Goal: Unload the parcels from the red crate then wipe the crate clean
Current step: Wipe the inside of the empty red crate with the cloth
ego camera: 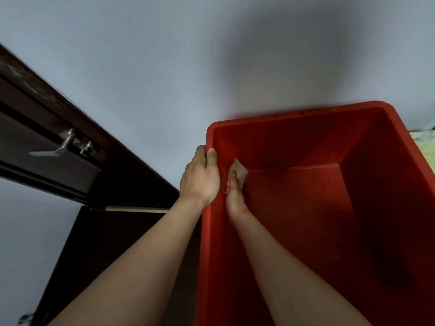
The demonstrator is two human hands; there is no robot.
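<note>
The red crate fills the right half of the view and has nothing inside but my right hand. My left hand grips the crate's left rim, thumb hooked over the edge. My right hand is down inside, against the left inner wall near the far corner, pressing a small pale cloth onto the plastic. No parcels are in view.
A dark wooden door or cabinet with a metal lever handle stands at the left. A pale grey wall lies behind the crate. A greenish patterned surface shows at the right edge.
</note>
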